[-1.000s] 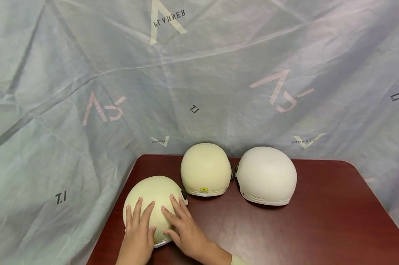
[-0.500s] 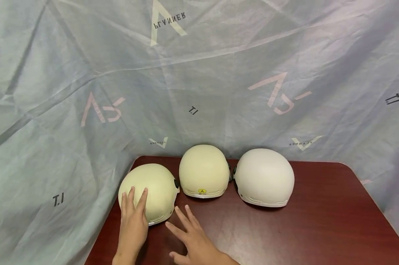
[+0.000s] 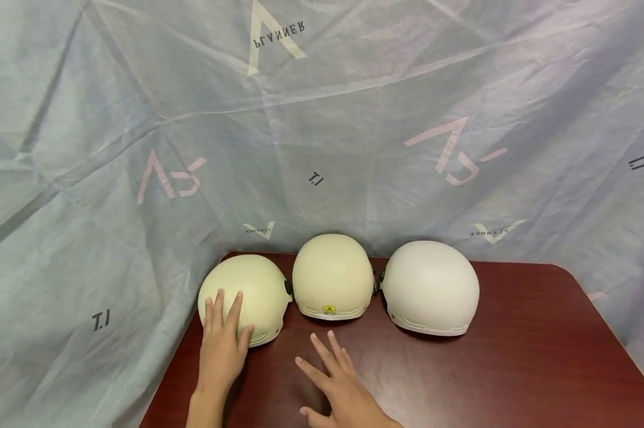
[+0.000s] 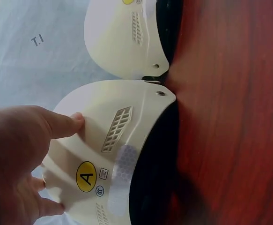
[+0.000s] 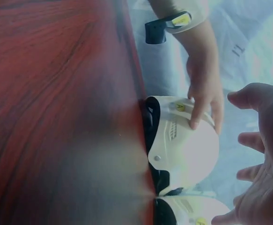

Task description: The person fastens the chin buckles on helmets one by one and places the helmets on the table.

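Observation:
Three helmets stand in a row at the back of the table. My left hand [image 3: 222, 342] rests on the leftmost cream helmet [image 3: 254, 276], its fingers spread over the shell. In the left wrist view, that helmet shows a yellow "A" sticker [image 4: 86, 176], a vent grille and a dark inside, with thumb and fingertips on the shell. My right hand [image 3: 340, 383] is off the helmets, above the table in front of the middle cream helmet [image 3: 332, 273], fingers spread and holding nothing. A whiter helmet [image 3: 431, 285] stands on the right.
The dark red wooden table [image 3: 536, 351] reaches to a grey printed cloth [image 3: 354, 148] hung behind it and along its left side. Little room shows between neighbouring helmets. A small black device [image 5: 155, 32] is strapped at my left wrist.
The leftmost helmet has slid back, close beside the middle one, with my left hand staying on it. My right hand has left that helmet and moved right over the table.

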### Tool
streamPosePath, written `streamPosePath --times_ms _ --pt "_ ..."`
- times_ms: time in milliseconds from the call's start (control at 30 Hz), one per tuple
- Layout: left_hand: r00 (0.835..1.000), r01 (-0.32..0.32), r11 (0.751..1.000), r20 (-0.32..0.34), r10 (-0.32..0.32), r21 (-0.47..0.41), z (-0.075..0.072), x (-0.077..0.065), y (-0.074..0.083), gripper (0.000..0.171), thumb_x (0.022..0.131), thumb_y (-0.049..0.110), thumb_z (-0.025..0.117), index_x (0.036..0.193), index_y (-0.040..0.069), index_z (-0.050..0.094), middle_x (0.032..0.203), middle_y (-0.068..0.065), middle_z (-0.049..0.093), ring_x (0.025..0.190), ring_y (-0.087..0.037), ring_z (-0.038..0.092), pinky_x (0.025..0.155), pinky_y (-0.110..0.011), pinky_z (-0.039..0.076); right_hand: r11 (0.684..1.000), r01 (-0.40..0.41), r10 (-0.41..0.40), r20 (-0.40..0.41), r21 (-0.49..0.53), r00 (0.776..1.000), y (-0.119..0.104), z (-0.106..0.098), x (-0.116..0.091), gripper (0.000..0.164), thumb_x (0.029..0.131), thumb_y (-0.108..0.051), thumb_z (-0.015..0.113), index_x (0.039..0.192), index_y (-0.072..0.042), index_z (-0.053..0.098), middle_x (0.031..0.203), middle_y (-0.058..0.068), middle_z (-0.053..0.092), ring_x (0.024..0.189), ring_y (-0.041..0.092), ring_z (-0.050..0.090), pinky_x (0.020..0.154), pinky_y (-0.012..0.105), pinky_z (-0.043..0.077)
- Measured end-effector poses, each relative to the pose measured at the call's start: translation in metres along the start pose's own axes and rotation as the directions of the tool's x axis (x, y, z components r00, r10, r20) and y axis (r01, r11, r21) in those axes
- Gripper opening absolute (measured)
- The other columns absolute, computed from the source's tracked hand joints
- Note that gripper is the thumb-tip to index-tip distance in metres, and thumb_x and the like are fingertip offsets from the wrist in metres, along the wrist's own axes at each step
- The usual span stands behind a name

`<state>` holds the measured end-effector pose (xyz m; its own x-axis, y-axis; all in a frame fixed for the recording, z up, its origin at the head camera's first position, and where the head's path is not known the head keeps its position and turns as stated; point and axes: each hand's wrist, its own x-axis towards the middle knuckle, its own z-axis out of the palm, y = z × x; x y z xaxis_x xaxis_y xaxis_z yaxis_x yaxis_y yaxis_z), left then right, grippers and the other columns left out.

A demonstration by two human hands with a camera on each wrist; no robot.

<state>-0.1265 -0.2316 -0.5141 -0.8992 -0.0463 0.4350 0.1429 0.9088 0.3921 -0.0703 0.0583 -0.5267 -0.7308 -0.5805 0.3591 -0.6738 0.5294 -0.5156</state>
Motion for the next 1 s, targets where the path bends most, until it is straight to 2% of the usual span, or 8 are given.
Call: streamPosePath --times_ms 133,200,333,533,667,833,1000 --pt "1.0 0.005 1.0 0.011 -0.004 -0.024 0.005 0.01 -0.003 0.081 0.091 0.013 0.082 0.162 0.017 0.044 0.174 -0.023 0.026 0.158 -0.058 0.019 0.113 -0.081 0.032 1.0 -0.022 0.021 -0.042 -0.012 0.999 0.005 -0.004 -0.011 0.069 0.099 -0.059 0.067 0.161 -0.037 0.044 0.175 0.011 0.031 0.166 0.013 -0.015 0.098 0.079 0.047" --pt "1.0 0.01 1.0 0.017 -0.01 -0.021 0.007 0.014 -0.004 0.08 0.093 0.014 0.081 0.163 0.017 0.043 0.174 -0.022 0.025 0.159 -0.056 0.019 0.113 -0.081 0.033 0.999 -0.032 0.029 -0.065 -0.041 0.997 0.008 -0.006 -0.016 0.068 0.099 -0.06 0.066 0.16 -0.036 0.046 0.173 0.012 0.034 0.162 0.005 -0.024 0.095 0.079 0.047" --pt "0.999 0.011 1.0 0.031 -0.012 0.014 0.015 0.021 -0.008 0.079 0.096 0.016 0.078 0.165 0.016 0.039 0.175 -0.023 0.021 0.16 -0.056 0.016 0.114 -0.08 0.031 0.989 -0.057 0.04 -0.127 -0.137 0.991 0.015 -0.008 -0.025 0.067 0.1 -0.065 0.061 0.158 -0.034 0.05 0.171 0.012 0.039 0.162 0.006 -0.025 0.094 0.079 0.047" --pt "1.0 0.006 0.998 0.022 -0.007 0.057 0.026 0.027 -0.014 0.081 0.097 0.024 0.075 0.167 0.016 0.033 0.177 -0.023 0.016 0.162 -0.055 0.012 0.115 -0.082 0.027 0.971 -0.145 0.115 -0.164 -0.188 0.98 0.021 -0.016 -0.035 0.072 0.098 -0.074 0.054 0.16 -0.037 0.046 0.173 0.007 0.035 0.165 0.011 -0.019 0.1 0.08 0.039" --pt "1.0 0.0 0.999 -0.006 0.0 0.047 0.031 0.03 -0.017 0.085 0.094 0.025 0.078 0.167 0.017 0.034 0.177 -0.021 0.017 0.162 -0.054 0.012 0.114 -0.083 0.027 0.966 -0.18 0.152 -0.154 -0.188 0.976 0.024 -0.018 -0.04 0.076 0.095 -0.074 0.059 0.161 -0.04 0.044 0.173 0.007 0.035 0.166 0.013 -0.017 0.102 0.079 0.036" --pt "1.0 0.013 1.0 -0.002 -0.013 -0.007 0.036 0.037 -0.02 0.086 0.093 0.022 0.076 0.167 0.019 0.033 0.178 -0.018 0.014 0.164 -0.051 0.007 0.115 -0.084 0.023 0.958 -0.212 0.187 -0.138 -0.193 0.973 0.025 -0.018 -0.042 0.08 0.092 -0.07 0.068 0.162 -0.043 0.04 0.172 0.009 0.038 0.163 0.006 -0.023 0.102 0.081 0.037" --pt "0.999 0.035 0.999 -0.01 -0.035 -0.005 0.04 0.041 -0.023 0.084 0.092 0.022 0.072 0.167 0.018 0.033 0.178 -0.018 0.013 0.164 -0.051 0.005 0.117 -0.083 0.021 0.955 -0.222 0.195 -0.146 -0.196 0.97 0.026 -0.017 -0.044 0.084 0.086 -0.06 0.08 0.16 -0.043 0.045 0.17 0.011 0.04 0.166 0.009 -0.015 0.101 0.081 0.038"
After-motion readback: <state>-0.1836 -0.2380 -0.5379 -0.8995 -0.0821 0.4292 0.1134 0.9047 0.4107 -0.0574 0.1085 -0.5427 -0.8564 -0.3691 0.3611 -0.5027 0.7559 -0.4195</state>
